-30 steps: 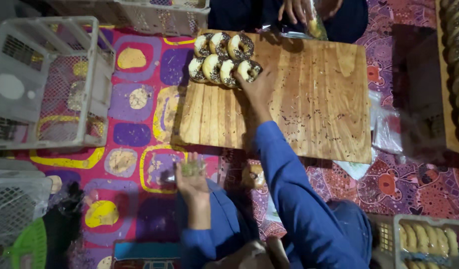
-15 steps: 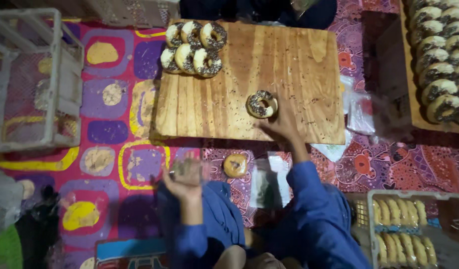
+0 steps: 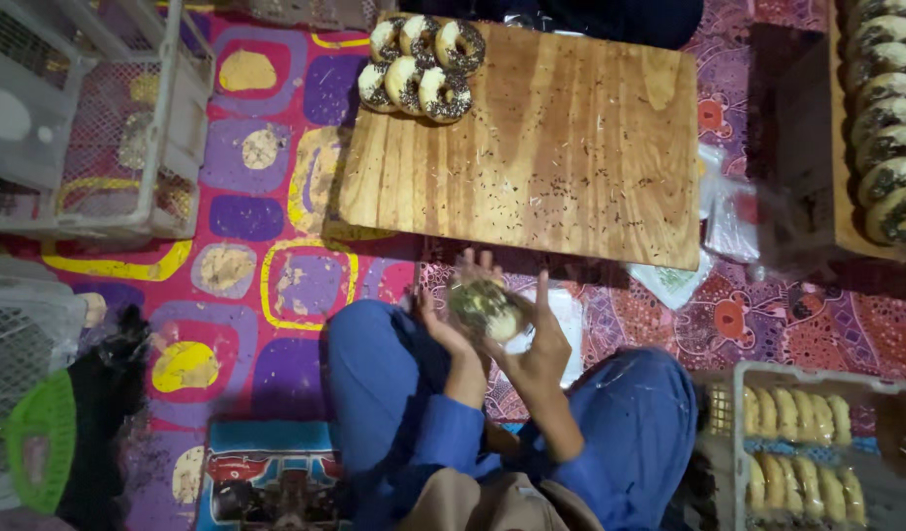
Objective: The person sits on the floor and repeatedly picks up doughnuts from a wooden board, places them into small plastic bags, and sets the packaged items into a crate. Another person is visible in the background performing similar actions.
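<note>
Patterned mat (image 3: 276, 285); blurred donut (image 3: 484, 307) between both hands.

Light falls from above onto the wooden counter (image 3: 571, 147), which is evenly bright and without glare, while the frame dims toward the 3 and 9 o'clock edges. A dark shadow lies under the counter's near edge. The hands (image 3: 492, 324) are motion-blurred, and straight lines bow slightly at the corners.

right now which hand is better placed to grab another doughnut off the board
Probably the right hand. Both hands cup one sprinkled doughnut in its clear wrap, but the right sits nearer the wooden board, open-fingered. The left hand supports it from beneath.
</note>
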